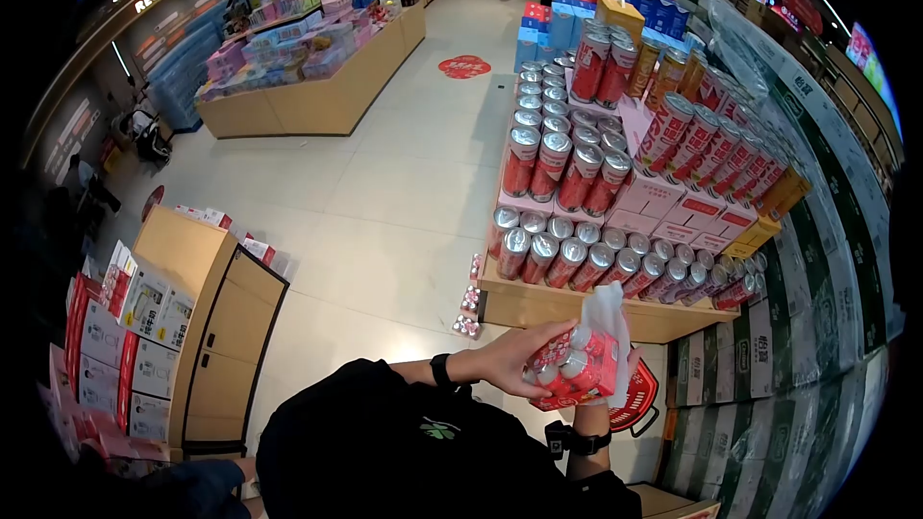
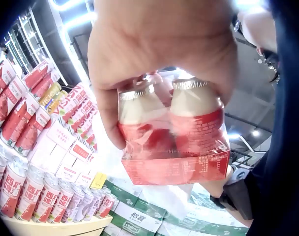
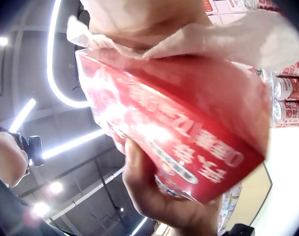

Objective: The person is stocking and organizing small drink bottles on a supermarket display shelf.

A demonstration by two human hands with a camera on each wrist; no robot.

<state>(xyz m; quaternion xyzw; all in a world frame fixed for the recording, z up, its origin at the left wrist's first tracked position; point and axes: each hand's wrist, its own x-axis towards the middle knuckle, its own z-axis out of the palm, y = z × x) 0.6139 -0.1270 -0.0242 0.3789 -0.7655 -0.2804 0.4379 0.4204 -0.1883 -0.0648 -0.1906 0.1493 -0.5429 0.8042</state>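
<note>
Shop aisles spread out below me, pale floor tiles (image 1: 385, 211) running up to a stepped wooden display shelf (image 1: 577, 306) stacked with rows of red and white cans (image 1: 567, 173), with pink and white cartons (image 1: 673, 207) set among them. To my left stands a wooden cabinet (image 1: 216, 327) with boxed goods (image 1: 125, 327) piled beside it, and farther off a long wooden island shelf (image 1: 327, 96) carries pastel packages. A few small packs (image 1: 469, 300) lie on the floor at the foot of the can display. In front of my chest I hold a red multipack of small bottles (image 1: 572, 365), wrapped in clear film over a red card tray; through the left wrist view two foil-capped bottles show plainly inside it. My left hand (image 1: 505, 358) has its grip closed on the pack from the left, fingers (image 2: 107, 115) curled over the bottle tops and down its side. My right hand (image 1: 630, 360) is mostly hidden behind the pack in the head view; from the right wrist it presses a white plastic bag (image 1: 608, 312) against the pack's far side, its grip wrapped round bag and pack together. The bag's loose end stands up above the pack. Both wrists wear dark bands.
</note>
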